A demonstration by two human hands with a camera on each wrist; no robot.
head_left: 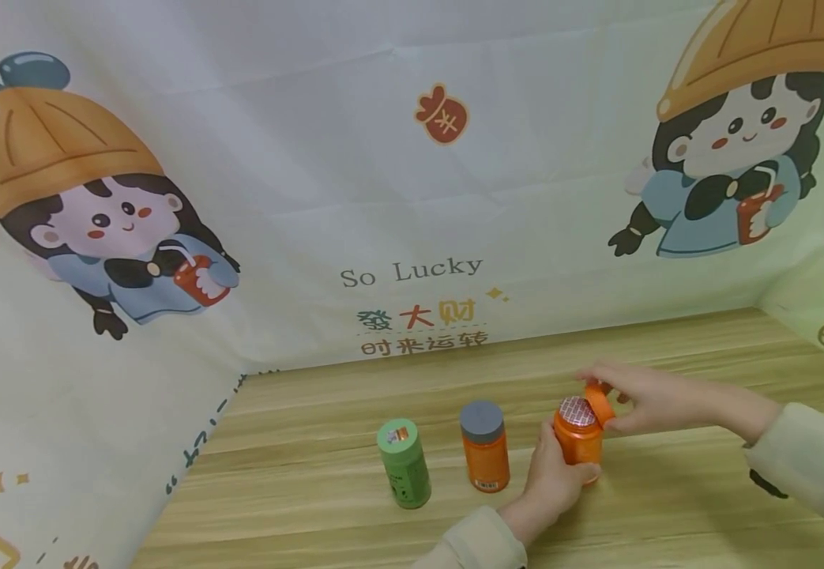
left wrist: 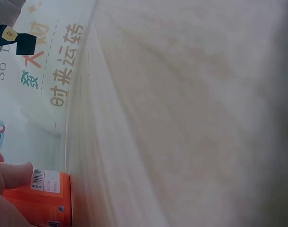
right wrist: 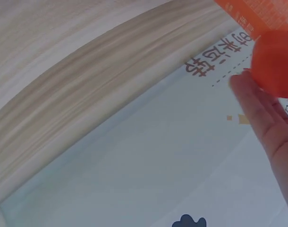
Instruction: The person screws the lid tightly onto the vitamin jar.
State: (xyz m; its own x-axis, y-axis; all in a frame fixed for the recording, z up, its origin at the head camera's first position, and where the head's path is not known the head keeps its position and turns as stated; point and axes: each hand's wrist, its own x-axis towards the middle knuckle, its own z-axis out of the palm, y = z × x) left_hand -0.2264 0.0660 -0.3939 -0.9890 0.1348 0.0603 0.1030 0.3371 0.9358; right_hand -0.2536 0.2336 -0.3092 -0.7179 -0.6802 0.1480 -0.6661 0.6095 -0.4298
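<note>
At the right of the head view an orange bottle [head_left: 579, 447] stands on the wood-grain table. Its mouth is covered by a silvery-pink patterned seal [head_left: 577, 411]. My left hand [head_left: 552, 476] grips the bottle low on its body, thumb across the front; in the left wrist view its printed label [left wrist: 46, 181] shows beside the thumb. Between the thumb and fingers of my right hand [head_left: 637, 397] is an orange lid [head_left: 600, 406], tilted on edge beside the bottle's rim. The right wrist view shows that lid [right wrist: 275, 66] close to the bottle [right wrist: 257, 13].
Left of the held bottle stands another orange bottle with a grey lid [head_left: 483, 423]. Farther left is a green bottle [head_left: 404, 466] with a green lid. A printed cloth [head_left: 312, 182] hangs behind the table [head_left: 298, 474] and along its sides.
</note>
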